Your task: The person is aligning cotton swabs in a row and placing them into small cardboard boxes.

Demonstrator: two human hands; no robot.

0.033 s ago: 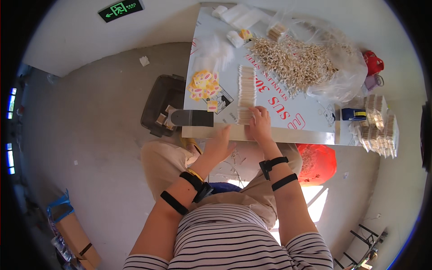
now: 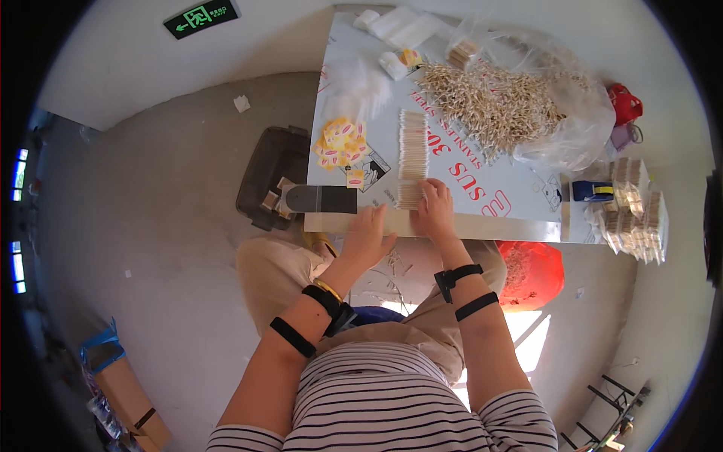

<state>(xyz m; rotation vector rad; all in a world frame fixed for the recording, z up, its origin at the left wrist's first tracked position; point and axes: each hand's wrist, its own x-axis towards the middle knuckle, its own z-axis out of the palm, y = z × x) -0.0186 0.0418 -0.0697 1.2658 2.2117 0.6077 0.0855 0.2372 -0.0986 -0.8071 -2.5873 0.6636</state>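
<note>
A long row of cotton swabs [image 2: 413, 147] lies side by side on the table, running away from me. At its near end, a short section of swabs [image 2: 407, 196] sits slightly left of the rest. My right hand [image 2: 434, 212] is closed against this section's right side, index finger at the dividing line and thumb near the closest swabs. My left hand [image 2: 367, 237] hovers at the table's front edge, just left of the row, fingers extended and thumb apart, holding nothing. Beside it, a flat black strip [image 2: 322, 199] sticks out over the table's left edge.
Small yellow-and-white cards [image 2: 340, 143] are piled on the left. A heap of loose swabs [image 2: 497, 105] spills from a clear plastic bag [image 2: 576, 135]. Bundled swab packs [image 2: 636, 215] and a blue tape dispenser [image 2: 591, 190] stand right. A dark bin [image 2: 252, 177] is left of the table.
My left hand has shifted slightly upward toward the table edge and is less blurred. My right hand and the row of swabs look nearly the same.
</note>
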